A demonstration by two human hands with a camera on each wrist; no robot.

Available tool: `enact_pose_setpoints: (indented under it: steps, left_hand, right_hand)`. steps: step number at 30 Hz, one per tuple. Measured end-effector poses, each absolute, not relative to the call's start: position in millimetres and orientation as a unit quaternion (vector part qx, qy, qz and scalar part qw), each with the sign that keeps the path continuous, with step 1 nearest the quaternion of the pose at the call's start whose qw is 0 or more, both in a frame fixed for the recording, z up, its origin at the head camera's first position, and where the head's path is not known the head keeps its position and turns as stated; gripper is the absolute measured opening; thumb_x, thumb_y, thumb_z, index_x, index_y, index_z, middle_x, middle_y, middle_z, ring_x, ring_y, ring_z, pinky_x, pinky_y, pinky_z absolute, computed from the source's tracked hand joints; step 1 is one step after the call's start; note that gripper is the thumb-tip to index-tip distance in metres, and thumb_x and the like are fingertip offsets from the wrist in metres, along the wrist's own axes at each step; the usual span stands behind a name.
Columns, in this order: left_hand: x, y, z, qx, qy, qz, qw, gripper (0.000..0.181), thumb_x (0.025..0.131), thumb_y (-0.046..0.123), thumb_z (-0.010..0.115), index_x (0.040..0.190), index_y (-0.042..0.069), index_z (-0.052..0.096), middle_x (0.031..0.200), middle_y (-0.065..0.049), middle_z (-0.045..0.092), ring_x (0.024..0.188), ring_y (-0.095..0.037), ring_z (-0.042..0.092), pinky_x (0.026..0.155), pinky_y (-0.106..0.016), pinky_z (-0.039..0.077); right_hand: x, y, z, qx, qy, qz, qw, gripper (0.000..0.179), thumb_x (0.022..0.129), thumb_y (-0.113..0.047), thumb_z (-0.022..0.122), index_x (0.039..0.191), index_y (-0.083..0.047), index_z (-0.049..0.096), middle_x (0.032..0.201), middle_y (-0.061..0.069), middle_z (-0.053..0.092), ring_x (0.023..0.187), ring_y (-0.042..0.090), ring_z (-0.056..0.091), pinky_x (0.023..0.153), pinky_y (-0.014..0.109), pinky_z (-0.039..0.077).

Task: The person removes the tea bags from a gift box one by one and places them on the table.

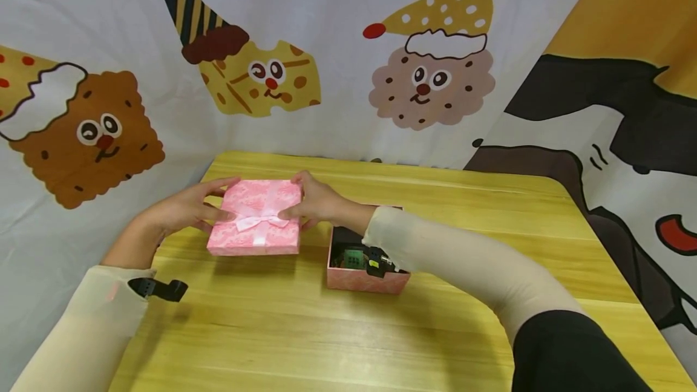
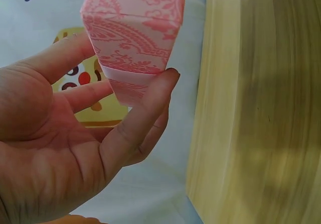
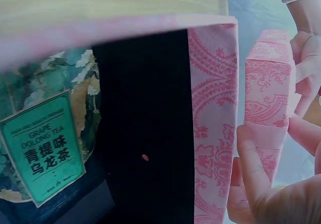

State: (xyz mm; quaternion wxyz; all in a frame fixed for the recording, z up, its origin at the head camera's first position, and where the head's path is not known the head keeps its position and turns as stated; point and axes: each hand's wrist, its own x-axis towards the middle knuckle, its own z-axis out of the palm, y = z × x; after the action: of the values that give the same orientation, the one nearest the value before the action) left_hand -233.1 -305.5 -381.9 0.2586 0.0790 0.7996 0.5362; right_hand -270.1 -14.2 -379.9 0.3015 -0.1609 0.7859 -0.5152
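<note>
A pink patterned gift box lid [image 1: 256,238], tied with a pale ribbon and bow, is held level above the table, its shadow falling below it. My left hand [image 1: 187,205] grips its left side, thumb near the bow. On the opposite side, my right hand [image 1: 321,201] holds the right edge. The matching box [image 1: 366,283] stands on the table to the right, without its lid and partly covered by my right forearm. Inside its black interior lies a green tea packet [image 3: 45,148], labelled grape oolong tea.
The wooden table [image 1: 305,337] extends around the box and toward me. Behind it hangs a white cloth [image 1: 337,132] printed with cartoon biscuits and cheese. A black wrist camera [image 1: 376,262] on the right sleeve overlaps the box's opening.
</note>
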Motion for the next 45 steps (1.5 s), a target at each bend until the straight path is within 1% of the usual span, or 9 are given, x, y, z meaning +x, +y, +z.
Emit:
enact_pose_setpoints:
  steps: [5,9,12,15,19,23,30,37,45]
  left_hand:
    - [-236,-310,-385,0.075,0.808,0.521,0.264,0.095,0.097,0.009,0.071,0.166,0.008,0.007,0.158,-0.033,0.018,0.101,-0.026,0.064,0.081,-0.046,0.061]
    - [-238,-311,-389,0.071,0.813,0.513,0.268,0.096,0.096,0.012,0.073,0.166,0.008,0.008,0.158,-0.034,0.018,0.104,-0.027,0.063,0.084,-0.047,0.061]
    - [-240,-312,-393,0.061,0.811,0.515,0.270,0.097,0.095,0.013,0.075,0.167,0.010,0.010,0.159,-0.032,0.019,0.104,-0.028,0.063,0.084,-0.047,0.061]
    - [-241,-313,-398,0.054,0.810,0.517,0.272,0.098,0.094,0.012,0.076,0.167,0.011,0.010,0.158,-0.032,0.019,0.100,-0.029,0.065,0.083,-0.046,0.061]
    - [-243,-314,-405,0.052,0.811,0.517,0.269,0.097,0.095,0.010,0.074,0.167,0.011,0.010,0.156,-0.033,0.019,0.097,-0.028,0.066,0.082,-0.046,0.062]
    - [-244,-314,-410,0.048,0.810,0.517,0.271,0.097,0.094,0.010,0.075,0.167,0.010,0.010,0.154,-0.033,0.021,0.097,-0.029,0.065,0.082,-0.047,0.062]
    - [-245,-315,-418,0.044,0.815,0.508,0.276,0.096,0.095,0.012,0.075,0.167,0.009,0.011,0.152,-0.034,0.021,0.096,-0.029,0.065,0.081,-0.045,0.062]
    - [-250,-311,-426,0.048,0.817,0.498,0.286,0.093,0.096,0.009,0.071,0.166,0.007,0.010,0.154,-0.035,0.020,0.093,-0.029,0.065,0.079,-0.045,0.062]
    - [-252,-310,-434,0.040,0.826,0.476,0.299,0.095,0.097,0.010,0.071,0.166,0.006,0.007,0.156,-0.039,0.018,0.109,-0.035,0.061,0.086,-0.048,0.060]
  right_hand:
    - [-272,-21,-381,-0.146,0.787,-0.514,0.308,0.084,0.089,-0.010,0.083,0.154,-0.011,0.031,0.118,0.018,0.050,0.064,0.020,0.062,0.065,0.040,0.063]
    - [-275,-25,-384,-0.138,0.790,-0.507,0.314,0.085,0.089,-0.011,0.083,0.155,-0.009,0.030,0.130,0.021,0.051,0.072,0.020,0.063,0.076,0.048,0.063]
    - [-276,-28,-387,-0.130,0.790,-0.507,0.321,0.086,0.088,-0.010,0.083,0.156,-0.007,0.030,0.143,0.025,0.047,0.084,0.025,0.067,0.084,0.053,0.060]
    - [-277,-31,-388,-0.121,0.790,-0.506,0.326,0.088,0.088,-0.009,0.083,0.157,-0.006,0.029,0.154,0.025,0.039,0.103,0.033,0.067,0.085,0.050,0.061]
    - [-278,-34,-390,-0.114,0.786,-0.504,0.340,0.091,0.090,-0.009,0.081,0.162,-0.006,0.025,0.164,0.019,0.030,0.126,0.035,0.059,0.085,0.046,0.061]
    - [-280,-37,-393,-0.107,0.782,-0.499,0.358,0.094,0.092,-0.011,0.079,0.164,-0.005,0.019,0.168,0.016,0.024,0.137,0.034,0.051,0.088,0.045,0.060]
    - [-281,-41,-396,-0.089,0.780,-0.497,0.371,0.093,0.092,-0.013,0.079,0.163,0.000,0.020,0.167,0.017,0.027,0.141,0.032,0.047,0.097,0.045,0.057]
    - [-281,-42,-397,-0.083,0.770,-0.487,0.404,0.094,0.093,-0.015,0.078,0.164,-0.003,0.018,0.168,0.016,0.025,0.148,0.033,0.038,0.105,0.049,0.051]
    - [-278,-45,-398,-0.090,0.757,-0.478,0.436,0.095,0.093,-0.016,0.077,0.165,-0.007,0.016,0.171,0.012,0.021,0.152,0.031,0.032,0.112,0.052,0.043]
